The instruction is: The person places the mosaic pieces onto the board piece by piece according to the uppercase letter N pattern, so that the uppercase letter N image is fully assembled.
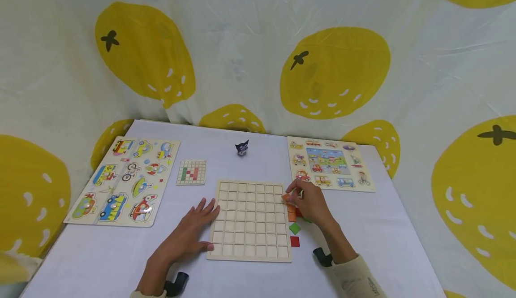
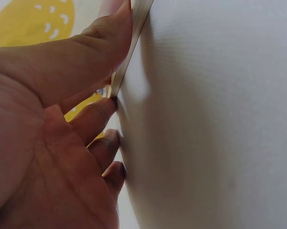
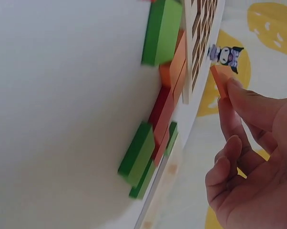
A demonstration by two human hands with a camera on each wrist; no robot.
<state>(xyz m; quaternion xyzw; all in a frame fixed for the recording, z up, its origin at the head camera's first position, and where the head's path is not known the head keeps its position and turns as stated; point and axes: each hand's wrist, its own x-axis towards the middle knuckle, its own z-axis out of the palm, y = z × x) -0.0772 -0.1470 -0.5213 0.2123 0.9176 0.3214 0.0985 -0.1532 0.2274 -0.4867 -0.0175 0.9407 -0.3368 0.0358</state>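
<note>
A square wooden grid board [image 1: 250, 221] lies flat in the middle of the table, its cells bare. My left hand [image 1: 192, 230] rests on its left edge, fingers spread and the thumb at the lower corner; the left wrist view shows fingertips [image 2: 112, 138] against the board's side. Between thumb and fingers, my right hand [image 1: 309, 200] pinches an orange square tile [image 3: 221, 80] above the board's upper right edge. Beside that edge lie more orange tiles [image 1: 291, 213], a green tile [image 1: 295, 228] and a red tile [image 1: 295, 241]. Other red and green tiles are partly hidden under the right hand.
A small pattern card [image 1: 191, 173] with coloured squares lies beyond the left hand. Vehicle puzzle boards stand at the left [image 1: 121, 181] and back right [image 1: 330, 163]. A small dark figurine [image 1: 242, 148] stands near the back. A fruit-print curtain [image 1: 242, 65] hangs behind the table.
</note>
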